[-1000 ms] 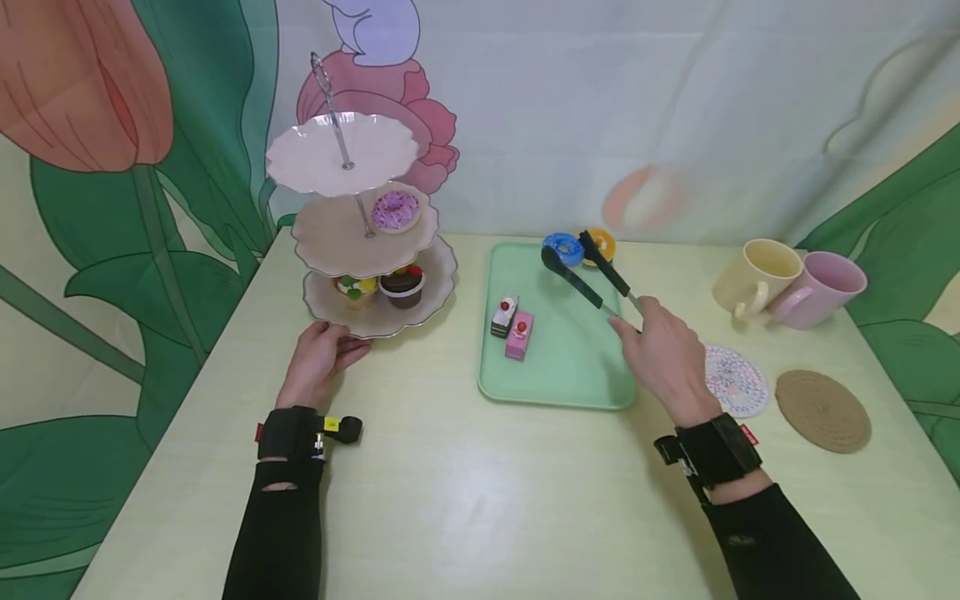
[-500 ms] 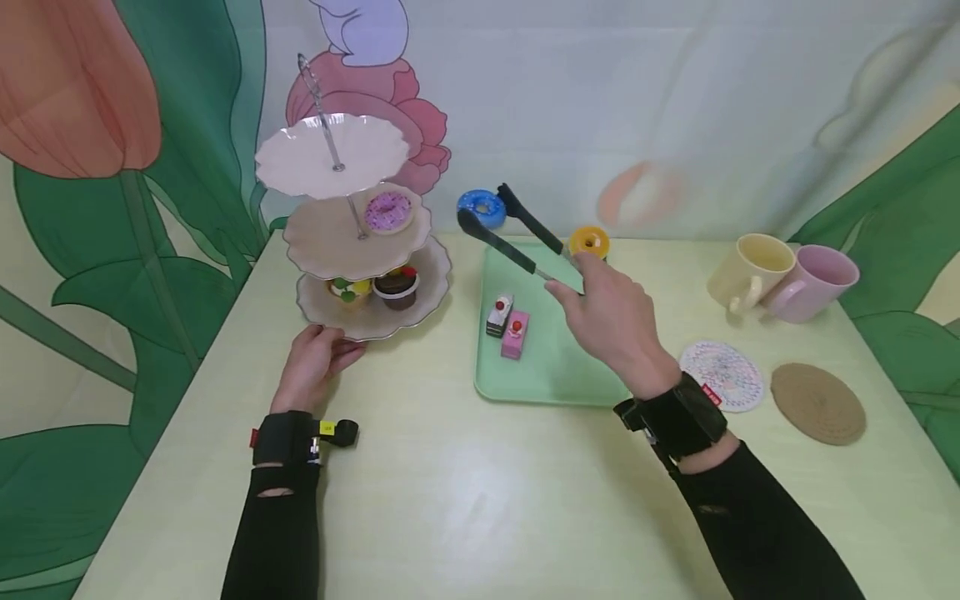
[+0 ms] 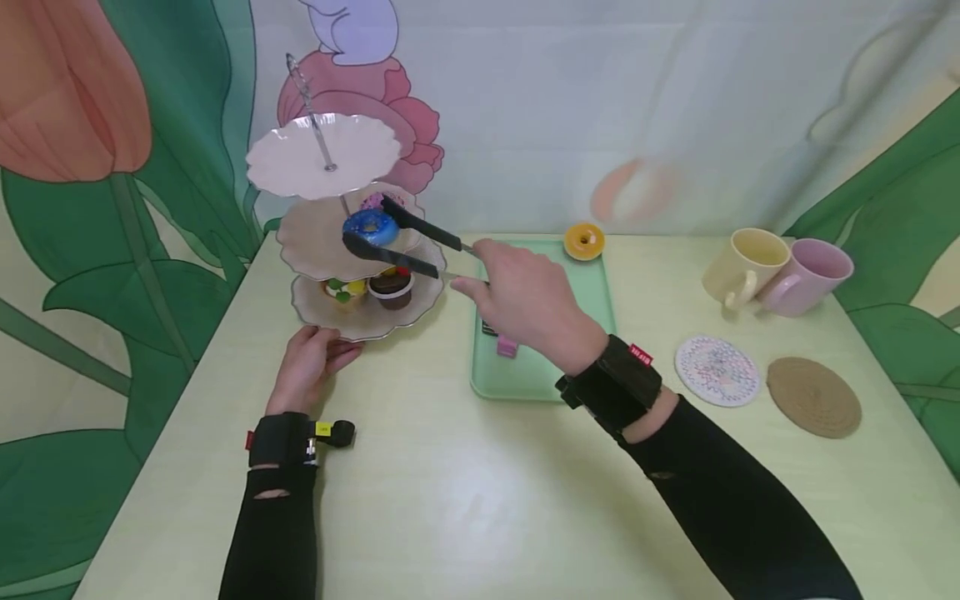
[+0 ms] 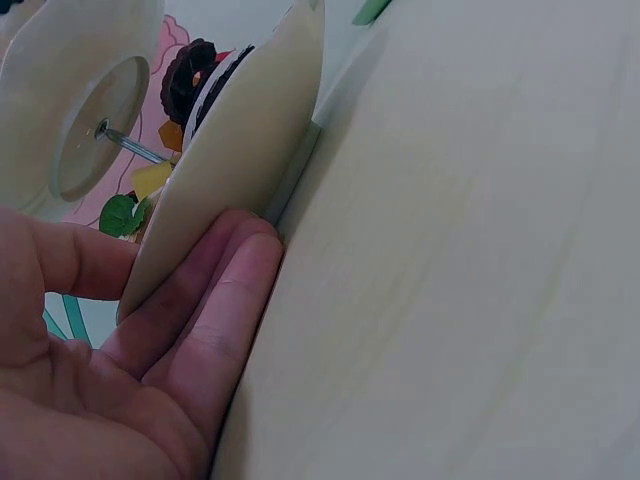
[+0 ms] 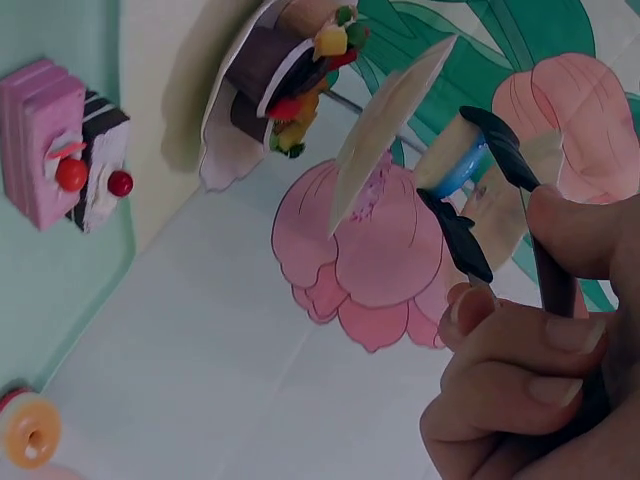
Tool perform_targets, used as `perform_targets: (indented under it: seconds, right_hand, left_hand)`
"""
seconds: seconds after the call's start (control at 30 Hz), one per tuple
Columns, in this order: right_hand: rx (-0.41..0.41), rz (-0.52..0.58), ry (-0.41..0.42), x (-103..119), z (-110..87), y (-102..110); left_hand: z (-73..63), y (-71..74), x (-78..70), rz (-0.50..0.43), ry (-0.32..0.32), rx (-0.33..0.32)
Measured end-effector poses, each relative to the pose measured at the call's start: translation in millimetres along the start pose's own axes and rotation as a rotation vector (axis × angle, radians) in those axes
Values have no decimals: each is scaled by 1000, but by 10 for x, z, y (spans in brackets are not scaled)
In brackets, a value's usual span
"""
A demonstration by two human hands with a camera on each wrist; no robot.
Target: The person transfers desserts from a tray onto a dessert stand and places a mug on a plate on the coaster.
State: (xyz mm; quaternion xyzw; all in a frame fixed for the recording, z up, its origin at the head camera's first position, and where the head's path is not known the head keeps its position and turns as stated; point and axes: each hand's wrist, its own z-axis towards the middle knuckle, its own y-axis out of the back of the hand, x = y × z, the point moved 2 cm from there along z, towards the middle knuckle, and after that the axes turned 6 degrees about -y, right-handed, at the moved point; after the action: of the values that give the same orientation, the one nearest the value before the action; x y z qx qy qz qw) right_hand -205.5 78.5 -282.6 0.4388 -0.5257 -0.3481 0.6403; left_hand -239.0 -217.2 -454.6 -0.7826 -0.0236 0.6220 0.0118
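Observation:
My left hand pinches the front rim of the lowest plate of a three-tier cake stand; in the left wrist view the thumb lies above the rim and the fingers beneath. My right hand grips black-tipped tongs. Between the tong tips is a blue toy donut, held at the middle plate and partly covering a purple sprinkled donut there. The bottom plate bears a chocolate cupcake and a fruit-topped tart. Nothing lies on the top plate.
A green tray holds a pink cake slice and a black-and-white cake slice. An orange donut lies at its far edge. To the right are a yellow mug, a pink mug, a patterned coaster and a woven coaster.
My right hand has carried the blue donut in the tongs leftward from the tray's far edge to the stand's middle tier. The left hand stays on the bottom plate's rim.

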Motion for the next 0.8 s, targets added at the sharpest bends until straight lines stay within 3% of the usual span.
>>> perform_targets:
  seconds: [0.13,0.33,0.57,0.8]
  right_hand:
    - [64,21,10,139,54,-85]
    - [75,16,53,258,155,-197]
    - [142,62,15,334,307,-344]
    - [113,93,2,415,421,-471]
  left_hand:
    - [-7,26,14,5,9,-6]
    - [-3,31,22,-12,18,-13]
    - [-3,8,15,-23,20,-5]
    - [-10,0,-20,-4,35,-11]
